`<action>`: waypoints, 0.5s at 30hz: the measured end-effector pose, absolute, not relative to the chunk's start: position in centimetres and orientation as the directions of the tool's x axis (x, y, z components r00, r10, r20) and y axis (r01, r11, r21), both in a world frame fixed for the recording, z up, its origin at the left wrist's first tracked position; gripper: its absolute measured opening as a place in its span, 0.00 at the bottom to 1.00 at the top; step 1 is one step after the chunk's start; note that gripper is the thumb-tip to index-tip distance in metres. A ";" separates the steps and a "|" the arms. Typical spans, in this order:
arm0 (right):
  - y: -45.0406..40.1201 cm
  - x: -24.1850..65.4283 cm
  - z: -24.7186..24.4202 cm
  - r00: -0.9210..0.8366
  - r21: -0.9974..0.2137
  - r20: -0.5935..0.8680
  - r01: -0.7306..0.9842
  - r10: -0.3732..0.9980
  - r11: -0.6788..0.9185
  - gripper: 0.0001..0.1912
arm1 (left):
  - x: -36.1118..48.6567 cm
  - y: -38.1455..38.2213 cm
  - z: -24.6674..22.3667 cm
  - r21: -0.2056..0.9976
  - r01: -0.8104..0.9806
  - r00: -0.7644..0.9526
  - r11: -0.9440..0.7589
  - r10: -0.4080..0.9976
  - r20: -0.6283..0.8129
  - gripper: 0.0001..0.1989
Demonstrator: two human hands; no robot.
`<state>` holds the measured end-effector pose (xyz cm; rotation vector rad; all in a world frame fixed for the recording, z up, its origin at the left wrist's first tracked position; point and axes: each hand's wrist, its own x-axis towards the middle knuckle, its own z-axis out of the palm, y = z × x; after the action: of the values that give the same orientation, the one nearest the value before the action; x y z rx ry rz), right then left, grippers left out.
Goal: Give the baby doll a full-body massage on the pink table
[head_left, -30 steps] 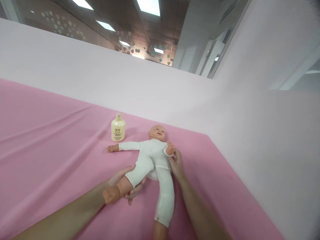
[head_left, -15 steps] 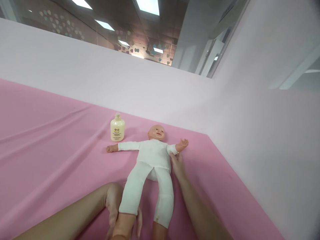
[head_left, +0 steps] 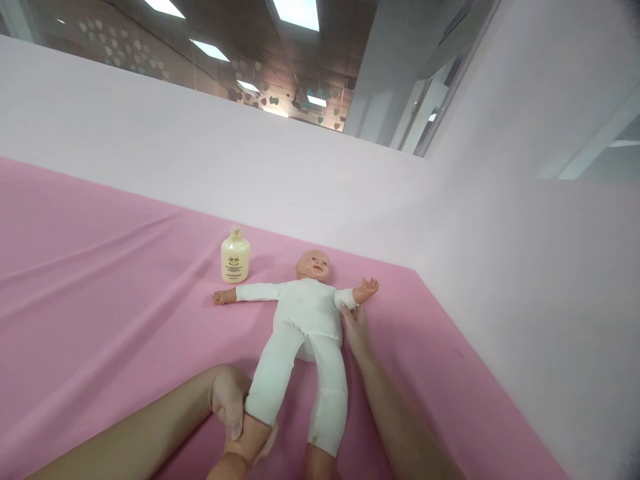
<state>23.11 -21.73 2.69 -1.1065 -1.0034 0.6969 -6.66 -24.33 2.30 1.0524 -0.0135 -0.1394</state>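
Observation:
A baby doll [head_left: 307, 310] with a white cloth body lies on its back, head at the far end and arms spread. My left hand [head_left: 233, 403] is wrapped round the doll's lower leg [head_left: 253, 433] on the left, just below the cloth cuff; some fingers are hidden under the leg. On the other side, my right hand [head_left: 356, 327] holds the doll's forearm from below, its thumb against the white sleeve. The doll's other leg [head_left: 329, 400] lies straight, with its foot out of view. A pale yellow pump bottle [head_left: 235, 257] stands near the doll's outstretched left-side arm.
A pink sheet [head_left: 125, 293] with long creases covers the surface under the doll. White walls [head_left: 280, 200] border it behind and on the right. Above the back wall, a window [head_left: 225, 73] shows ceiling lights and heart-shaped decorations.
My left hand has closed round the doll's leg, and that leg has shifted, its knee moving slightly right and its foot end left. My right hand has hardly moved.

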 end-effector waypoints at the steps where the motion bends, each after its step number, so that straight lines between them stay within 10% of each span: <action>1: -21.7 23.1 2.6 0.409 -0.945 0.305 0.017 0.860 0.327 0.30 | -6.6 -24.3 2.3 0.873 0.187 0.968 0.450 -0.237 -0.085 0.21; 4: -21.6 23.2 2.3 0.418 -0.947 0.297 0.011 0.859 0.322 0.30 | -6.5 -24.3 1.9 0.852 0.243 0.926 0.464 -0.373 -0.061 0.23; 8: -21.7 23.0 2.5 0.398 -0.949 0.298 0.021 0.868 0.316 0.29 | -6.1 -23.9 1.5 0.655 -0.060 0.964 0.753 -0.127 0.235 0.28; 15: -22.3 22.8 2.9 0.294 -0.918 0.379 0.235 0.877 0.318 0.17 | -5.8 -23.6 3.5 0.609 -0.284 0.915 0.741 0.400 -0.060 0.26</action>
<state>22.79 -22.26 2.87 -1.2035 -1.2298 0.6049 -5.76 -23.55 3.48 0.6341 0.1915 0.3772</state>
